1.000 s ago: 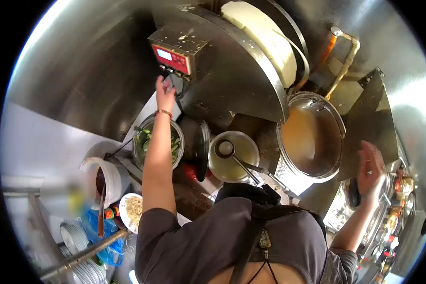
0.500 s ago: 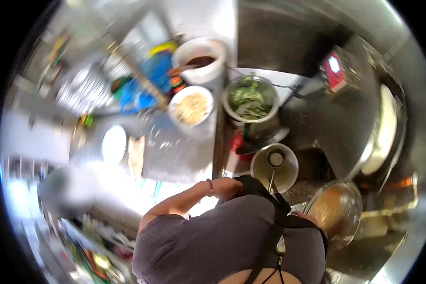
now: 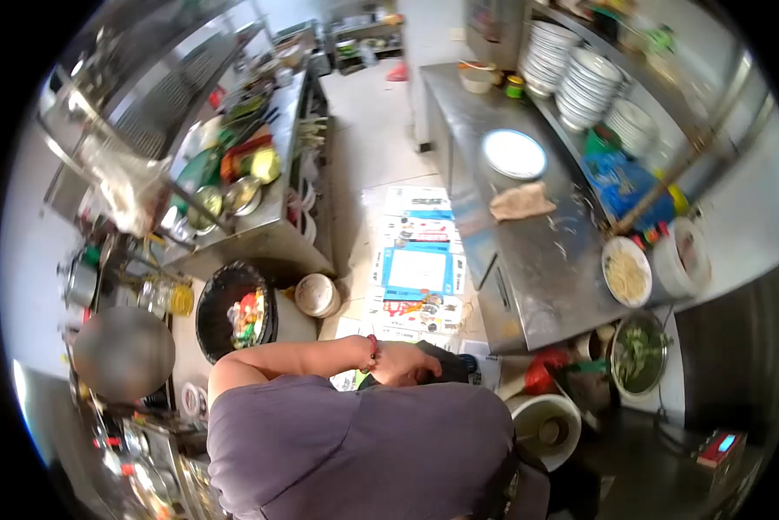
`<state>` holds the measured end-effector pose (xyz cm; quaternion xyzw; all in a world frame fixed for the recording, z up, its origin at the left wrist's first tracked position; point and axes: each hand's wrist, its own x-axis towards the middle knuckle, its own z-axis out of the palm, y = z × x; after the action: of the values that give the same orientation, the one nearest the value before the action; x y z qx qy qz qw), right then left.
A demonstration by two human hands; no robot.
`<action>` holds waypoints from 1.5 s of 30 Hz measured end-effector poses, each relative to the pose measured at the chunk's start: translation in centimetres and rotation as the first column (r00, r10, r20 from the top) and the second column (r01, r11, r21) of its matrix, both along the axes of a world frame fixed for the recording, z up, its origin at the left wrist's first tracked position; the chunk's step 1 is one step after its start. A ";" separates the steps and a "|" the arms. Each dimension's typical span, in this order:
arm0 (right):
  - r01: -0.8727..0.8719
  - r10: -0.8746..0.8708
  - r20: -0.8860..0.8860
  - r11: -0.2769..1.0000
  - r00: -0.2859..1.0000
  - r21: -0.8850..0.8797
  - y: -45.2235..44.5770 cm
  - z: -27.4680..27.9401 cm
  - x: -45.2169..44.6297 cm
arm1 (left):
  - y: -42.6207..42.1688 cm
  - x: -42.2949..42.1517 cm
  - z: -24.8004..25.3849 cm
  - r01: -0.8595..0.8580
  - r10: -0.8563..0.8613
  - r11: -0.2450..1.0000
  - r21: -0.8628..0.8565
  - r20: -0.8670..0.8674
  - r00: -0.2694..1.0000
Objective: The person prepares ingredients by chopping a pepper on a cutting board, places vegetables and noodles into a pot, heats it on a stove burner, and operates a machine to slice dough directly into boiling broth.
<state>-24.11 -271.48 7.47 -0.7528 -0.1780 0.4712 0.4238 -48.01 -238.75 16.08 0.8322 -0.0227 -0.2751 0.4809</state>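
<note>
My left hand [image 3: 400,362] is in front of my body at the lower middle, its fingers curled against a dark cloth-like item [image 3: 446,364]. A red bracelet is round that wrist. What the fingers hold, if anything, is hidden. My right hand does not show. Right of my body is a white pot [image 3: 547,426] with a ladle in it. Beyond it stand a bowl of green vegetables [image 3: 639,357] and a plate of pale shredded food [image 3: 626,273].
A steel counter [image 3: 545,269] on the right bears a white plate [image 3: 514,154], a tan cloth [image 3: 522,202] and stacked dishes [image 3: 586,87]. Flattened cardboard [image 3: 415,269] covers the aisle floor. At the left are a black-lined bin [image 3: 233,308] and another counter [image 3: 272,221].
The view has swung left from the stove to the aisle. My left hand has come down from near the red control box to my front; my right hand has left view.
</note>
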 end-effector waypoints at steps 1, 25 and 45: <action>-0.027 0.027 -0.010 1.000 1.000 0.010 2.2 0.2 0.0 | 1.1 -1.0 0.1 -0.029 0.029 1.000 -0.005 0.013 1.000; 0.459 -0.392 -0.624 0.886 0.675 -0.060 18.6 0.9 -21.0 | 27.1 0.0 -5.4 0.108 -0.316 0.784 -0.611 -0.243 0.917; 0.332 0.143 -0.903 0.897 0.404 0.291 15.1 7.3 -27.1 | 28.5 -2.6 -0.6 -0.523 0.193 0.631 -0.574 -0.536 0.822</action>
<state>-51.24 -256.40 14.81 -0.2707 0.0267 0.7261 0.6315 -50.61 -210.24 15.52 0.4920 0.1509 -0.3156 0.7972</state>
